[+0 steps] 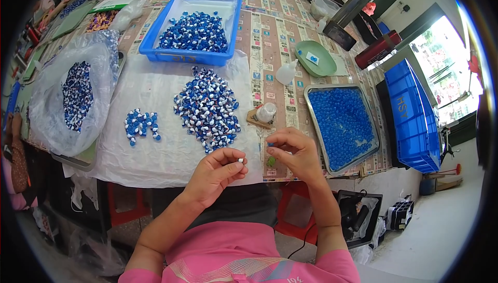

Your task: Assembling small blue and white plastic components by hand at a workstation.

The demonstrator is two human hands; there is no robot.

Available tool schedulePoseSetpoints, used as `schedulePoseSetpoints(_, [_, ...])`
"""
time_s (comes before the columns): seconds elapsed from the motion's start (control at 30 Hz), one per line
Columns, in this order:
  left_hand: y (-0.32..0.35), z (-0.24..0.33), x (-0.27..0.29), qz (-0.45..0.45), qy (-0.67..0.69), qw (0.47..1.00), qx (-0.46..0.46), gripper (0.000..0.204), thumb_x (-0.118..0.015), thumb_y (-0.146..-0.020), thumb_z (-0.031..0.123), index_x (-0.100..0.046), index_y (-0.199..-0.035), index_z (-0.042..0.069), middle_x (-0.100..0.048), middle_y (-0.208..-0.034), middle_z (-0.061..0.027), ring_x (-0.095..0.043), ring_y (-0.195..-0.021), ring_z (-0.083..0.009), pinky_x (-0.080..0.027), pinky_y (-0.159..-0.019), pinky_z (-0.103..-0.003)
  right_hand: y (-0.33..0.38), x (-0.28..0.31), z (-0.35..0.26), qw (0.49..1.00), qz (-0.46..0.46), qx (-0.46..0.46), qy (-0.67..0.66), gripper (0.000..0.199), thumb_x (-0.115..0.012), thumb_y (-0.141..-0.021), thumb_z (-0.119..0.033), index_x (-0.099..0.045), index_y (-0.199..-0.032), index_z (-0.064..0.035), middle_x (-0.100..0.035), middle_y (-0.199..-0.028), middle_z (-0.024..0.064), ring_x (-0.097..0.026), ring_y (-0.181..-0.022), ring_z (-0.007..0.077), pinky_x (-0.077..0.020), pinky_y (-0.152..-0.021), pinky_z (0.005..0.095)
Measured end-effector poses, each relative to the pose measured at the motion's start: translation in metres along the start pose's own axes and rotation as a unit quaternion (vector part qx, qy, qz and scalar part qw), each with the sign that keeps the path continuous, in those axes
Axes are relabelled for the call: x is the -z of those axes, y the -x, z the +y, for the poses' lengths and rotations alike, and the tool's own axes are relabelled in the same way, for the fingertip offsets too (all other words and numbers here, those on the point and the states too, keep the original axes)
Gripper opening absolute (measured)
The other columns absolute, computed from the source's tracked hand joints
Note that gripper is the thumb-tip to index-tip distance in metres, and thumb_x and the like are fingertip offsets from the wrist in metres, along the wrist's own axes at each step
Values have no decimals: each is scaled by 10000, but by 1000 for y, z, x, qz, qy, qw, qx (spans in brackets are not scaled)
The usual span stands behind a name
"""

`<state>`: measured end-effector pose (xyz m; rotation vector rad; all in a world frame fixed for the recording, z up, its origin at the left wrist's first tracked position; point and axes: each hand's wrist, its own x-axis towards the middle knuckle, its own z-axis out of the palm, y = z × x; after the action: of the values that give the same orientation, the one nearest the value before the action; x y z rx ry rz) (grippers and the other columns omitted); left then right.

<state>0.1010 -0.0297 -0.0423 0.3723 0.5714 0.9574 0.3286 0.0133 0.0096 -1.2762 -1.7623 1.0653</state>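
Near the table's front edge, my left hand (215, 174) pinches a small white piece (240, 160) between thumb and fingertips. To its right, my right hand (295, 153) is closed in a pinch on a small blue bead (270, 144). The two hands are apart. Beyond my left hand, a heap of blue-and-white pieces (207, 109) lies on a white sheet (155, 169), with a smaller cluster of similar pieces (141, 126) to its left. A metal tray (309, 101) of loose blue beads (342, 127) sits right of my right hand. A small clear jar (266, 112) rests on a wooden block (254, 118).
Behind the heap stands a blue bin (234, 29) of similar pieces. A plastic bag (46, 96) of pieces sits on the left. A white squeeze bottle (287, 73), a green plate (327, 64) and a blue crate (412, 119) are on the right. Another person's arm (19, 163) shows at far left.
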Motion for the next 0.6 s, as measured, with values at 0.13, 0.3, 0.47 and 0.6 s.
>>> schedulePoseSetpoints(0.13, [0,-1,2,-3,9,1000,0,174,-604,-933,1,-611,-1103,37,-654,-1038,-72,-660,-908,-139,-550,-811,-269,1,1,0,1000,-8,-7,5,208,-710,-801,36,-716,-1004,-11,-646,-1015,61,-638,-885,102,-519,-730,210])
schedulePoseSetpoints(0.3, [1,0,1,1,17,1000,-1,208,-596,-937,0,-608,-1142,30,-657,-1070,-89,-670,-939,-158,-560,-836,-281,0,2,1,1000,-15,-7,-17,195,-706,-813,25,-712,-1005,-7,-631,-1011,56,-625,-881,93,-501,-730,203])
schedulePoseSetpoints(0.47, [1,3,0,6,28,1000,-1,230,-587,-940,-3,-606,-1168,23,-657,-1087,-97,-673,-962,-170,-564,-861,-290,-3,5,-1,999,9,-25,-27,172,-699,-810,64,-707,-973,8,-625,-1017,54,-615,-922,100,-496,-757,207])
schedulePoseSetpoints(0.6, [-1,3,1,-1,32,999,-3,221,-589,-940,-3,-609,-1159,21,-653,-1080,-89,-672,-960,-167,-564,-858,-286,-13,9,0,999,38,-5,-13,169,-703,-806,77,-703,-962,14,-626,-1005,47,-616,-899,94,-495,-745,204])
